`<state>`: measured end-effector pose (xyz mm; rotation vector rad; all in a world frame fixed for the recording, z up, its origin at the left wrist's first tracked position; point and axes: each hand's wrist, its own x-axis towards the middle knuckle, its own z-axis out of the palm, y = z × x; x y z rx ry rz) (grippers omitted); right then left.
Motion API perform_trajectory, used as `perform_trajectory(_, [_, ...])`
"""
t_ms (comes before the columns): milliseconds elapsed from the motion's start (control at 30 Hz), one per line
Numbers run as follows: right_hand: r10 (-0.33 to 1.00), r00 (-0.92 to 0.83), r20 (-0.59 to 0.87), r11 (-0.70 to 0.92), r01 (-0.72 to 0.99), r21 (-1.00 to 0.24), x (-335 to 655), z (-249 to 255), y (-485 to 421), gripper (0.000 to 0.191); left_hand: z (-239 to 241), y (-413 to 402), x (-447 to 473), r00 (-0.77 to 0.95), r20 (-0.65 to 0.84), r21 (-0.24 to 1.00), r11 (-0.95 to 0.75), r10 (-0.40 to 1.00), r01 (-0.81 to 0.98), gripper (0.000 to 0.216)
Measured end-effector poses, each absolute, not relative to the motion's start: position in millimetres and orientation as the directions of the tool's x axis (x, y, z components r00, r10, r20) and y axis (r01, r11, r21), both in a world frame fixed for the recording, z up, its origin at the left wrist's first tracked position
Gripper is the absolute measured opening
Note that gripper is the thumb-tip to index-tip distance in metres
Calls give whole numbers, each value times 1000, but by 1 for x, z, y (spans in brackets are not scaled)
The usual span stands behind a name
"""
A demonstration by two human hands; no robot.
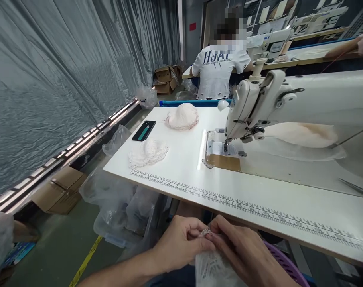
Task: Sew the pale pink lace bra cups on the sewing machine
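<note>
Head view: lace piece (213, 265) pinched at top edge between left hand (181, 243) and right hand (244, 251) fingers, rest hanging below fingers, cut off by frame bottom. Lace detail hard to make out. Beyond fingers: table (259, 199) with printed ruler scale, sewing machine (289, 103). Co-worker's shirt (217, 69) reads "HJAT", partly blurred.

A garment workshop: industrial sewing machine (259, 107) on a ruler-edged worktable (181, 159)
</note>
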<state>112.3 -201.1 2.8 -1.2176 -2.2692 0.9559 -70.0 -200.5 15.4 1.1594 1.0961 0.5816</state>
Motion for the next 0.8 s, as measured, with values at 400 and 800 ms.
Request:
perform_trajectory(400, [785, -618, -46, 299, 443, -845, 105, -7, -198, 11, 19, -189, -115, 457, -509, 854, 494, 729, 164, 28])
perform_trajectory(800, [682, -654, -328, 14, 460, -888, 111, -15, -205, 20, 6, -198, -127, 524, -573, 798, 574, 630, 182, 35])
